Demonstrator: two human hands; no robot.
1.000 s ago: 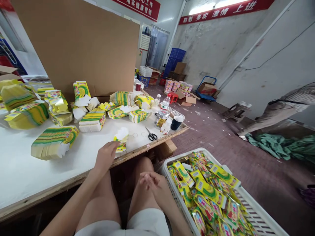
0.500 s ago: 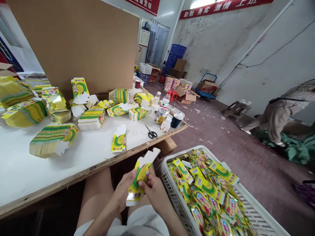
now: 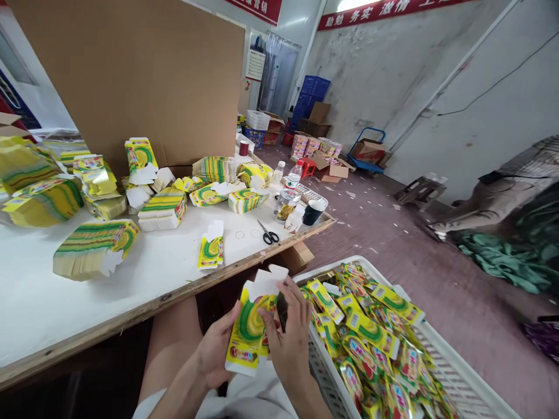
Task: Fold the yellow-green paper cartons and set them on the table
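A small yellow and green printed carton (image 3: 247, 334) is over my lap, its white top flaps (image 3: 266, 282) up and open. My left hand (image 3: 213, 349) holds it along its left side, thumb at the edge. My right hand (image 3: 290, 326) is on the right side, thumb against the printed front and fingers at the upper right by a flap; its palm side is hidden. Just beyond, on the table, lies a similar flat carton (image 3: 211, 250). To the right, a white plastic basket (image 3: 469, 372) is heaped with yellow cartons and shiny candy packets (image 3: 362, 358).
Bundles of flattened cartons (image 3: 94, 250) cover the left and back of the white table (image 3: 170, 259). Near its edge are black-handled scissors (image 3: 269, 235), a glass jar (image 3: 286, 205), bottles and a dark cup (image 3: 313, 212). A cardboard sheet (image 3: 144, 75) stands behind. A person (image 3: 493, 195) is at far right.
The carton has turned so its printed front faces me more squarely. My right hand has shifted up and right, from the carton's lower side to beside the top flap.
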